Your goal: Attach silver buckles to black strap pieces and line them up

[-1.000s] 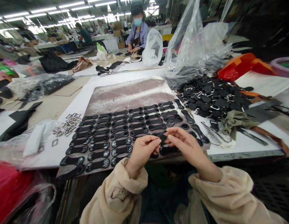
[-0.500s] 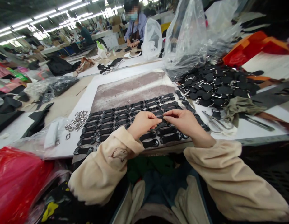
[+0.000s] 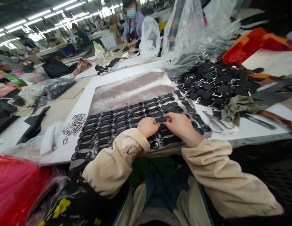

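Observation:
Rows of black, glossy, dumbbell-shaped strap pieces point(image 3: 104, 128) lie on a stained board point(image 3: 127, 88) in front of me. My left hand point(image 3: 147, 126) is low over the rows, its fingers closed at the left end of one black strap piece point(image 3: 161, 119). From the other side my right hand point(image 3: 180, 126) pinches near the right end of this piece, thumb and index finger together. The fingers partly cover it. Several pieces beneath both hands are hidden.
Metal rectangular rings point(image 3: 75, 124) lie left of the board. To the right are a heap of black tabs with metal hardware point(image 3: 212, 83), scissors point(image 3: 216, 122) and an olive cloth point(image 3: 242, 108). Clear plastic bags point(image 3: 185, 37) stand behind. Across the table, a masked person point(image 3: 133, 26) works.
Both hands have come down closer to the rows, the left shifting slightly right and lower. The view has shifted slightly, moving the scene left.

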